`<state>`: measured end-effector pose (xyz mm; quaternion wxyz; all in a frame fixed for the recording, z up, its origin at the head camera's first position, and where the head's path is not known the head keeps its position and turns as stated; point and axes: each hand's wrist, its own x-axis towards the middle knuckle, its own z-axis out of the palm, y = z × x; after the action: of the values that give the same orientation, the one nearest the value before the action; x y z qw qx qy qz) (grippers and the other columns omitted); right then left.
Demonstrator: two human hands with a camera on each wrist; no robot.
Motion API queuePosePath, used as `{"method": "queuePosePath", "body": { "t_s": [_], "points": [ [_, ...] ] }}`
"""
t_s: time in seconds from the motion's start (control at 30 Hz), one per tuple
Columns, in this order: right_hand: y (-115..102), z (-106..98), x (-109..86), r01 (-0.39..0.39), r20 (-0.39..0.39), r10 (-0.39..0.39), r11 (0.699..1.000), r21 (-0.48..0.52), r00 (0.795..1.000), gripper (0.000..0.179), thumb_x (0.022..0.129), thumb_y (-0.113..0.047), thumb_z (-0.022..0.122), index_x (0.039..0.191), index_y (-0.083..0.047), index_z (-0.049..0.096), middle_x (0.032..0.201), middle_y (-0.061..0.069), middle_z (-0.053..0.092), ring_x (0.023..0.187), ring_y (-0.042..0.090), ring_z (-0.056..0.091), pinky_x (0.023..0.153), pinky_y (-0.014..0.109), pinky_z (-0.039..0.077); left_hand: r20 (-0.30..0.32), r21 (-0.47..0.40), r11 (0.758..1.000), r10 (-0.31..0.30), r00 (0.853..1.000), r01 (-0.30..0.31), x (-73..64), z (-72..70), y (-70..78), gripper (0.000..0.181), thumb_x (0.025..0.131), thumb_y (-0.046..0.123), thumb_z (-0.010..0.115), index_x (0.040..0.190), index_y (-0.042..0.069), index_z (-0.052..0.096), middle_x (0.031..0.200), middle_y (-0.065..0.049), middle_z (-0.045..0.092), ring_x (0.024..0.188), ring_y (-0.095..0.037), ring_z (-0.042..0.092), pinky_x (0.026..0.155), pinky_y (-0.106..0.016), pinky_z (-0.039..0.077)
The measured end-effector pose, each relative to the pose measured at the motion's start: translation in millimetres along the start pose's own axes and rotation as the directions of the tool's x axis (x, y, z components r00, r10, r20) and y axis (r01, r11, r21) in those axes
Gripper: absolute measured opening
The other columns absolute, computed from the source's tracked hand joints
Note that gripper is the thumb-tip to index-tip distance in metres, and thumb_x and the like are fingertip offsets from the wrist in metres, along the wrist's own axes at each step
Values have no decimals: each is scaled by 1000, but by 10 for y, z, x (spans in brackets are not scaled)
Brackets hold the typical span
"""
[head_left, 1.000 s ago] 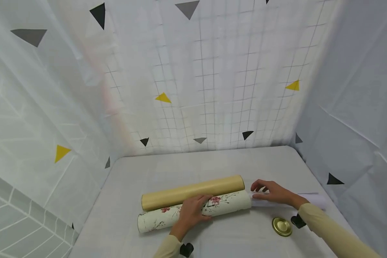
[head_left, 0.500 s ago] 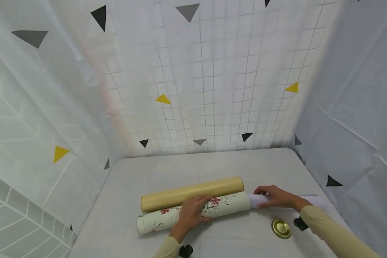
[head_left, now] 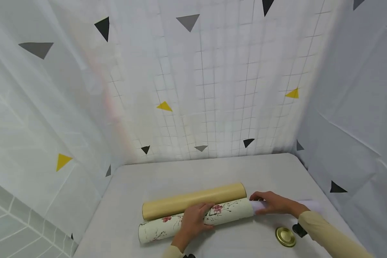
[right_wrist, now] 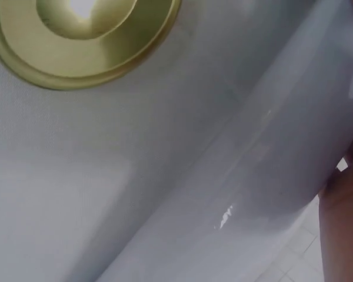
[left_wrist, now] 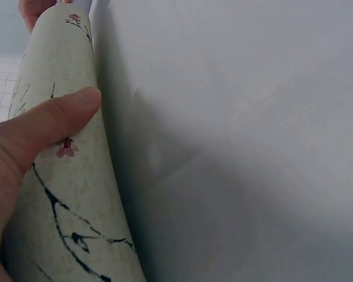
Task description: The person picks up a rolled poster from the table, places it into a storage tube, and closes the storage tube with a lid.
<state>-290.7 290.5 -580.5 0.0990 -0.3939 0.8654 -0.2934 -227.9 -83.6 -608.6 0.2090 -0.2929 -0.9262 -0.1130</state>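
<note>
A tube with a red blossom and dark branch pattern (head_left: 231,212) lies across the table, and my left hand (head_left: 193,221) holds it near its middle. The left wrist view shows that thumb laid over the tube's side (left_wrist: 76,194). At the tube's right end my right hand (head_left: 275,203) grips a glossy, pale lavender-white roll (head_left: 313,205). The roll's left end meets the tube's mouth; whether it reaches inside is hard to see. In the right wrist view the roll (right_wrist: 259,170) runs diagonally, with most of the right fingers out of sight.
A plain tan tube (head_left: 193,200) lies directly behind the patterned one. Nearer me, below the right hand, a round gold lid (head_left: 285,237) rests on the white table (head_left: 122,200). Hanging sheets (head_left: 213,89) enclose the table's back and sides.
My right hand has come down from above the roll and now grips it close to the tube's end. The left hand keeps its hold. The head view has tilted slightly upward.
</note>
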Motion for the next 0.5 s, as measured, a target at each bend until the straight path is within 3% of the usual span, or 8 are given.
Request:
{"method": "queuePosePath", "body": {
  "t_s": [0.17,0.33,0.5],
  "points": [
    [-11,6,30,16,-11,-16,1000,-15,1000,45,92,-33,78,127,-12,60,120,3,73,109,6,66,92,29,55,14,-1,999,-44,999,45,6,10,24,84,56,51,98,130,28,66,120,12,75,97,-8,74,83,-25,59],
    [-9,-12,17,-25,-1,25,999,-21,1000,48,92,-39,77,129,-14,59,122,4,72,111,5,64,94,32,55,15,-14,999,-31,999,32,15,7,23,82,57,51,97,130,28,66,119,12,75,96,-8,73,82,-25,58],
    [-29,-86,-130,-36,-31,34,997,-65,999,54,90,-40,79,129,-7,61,122,9,69,106,19,63,89,33,52,-1,-28,999,-19,1000,19,24,39,34,84,56,51,98,130,29,66,117,12,75,95,-8,73,81,-24,58]
  ]
}}
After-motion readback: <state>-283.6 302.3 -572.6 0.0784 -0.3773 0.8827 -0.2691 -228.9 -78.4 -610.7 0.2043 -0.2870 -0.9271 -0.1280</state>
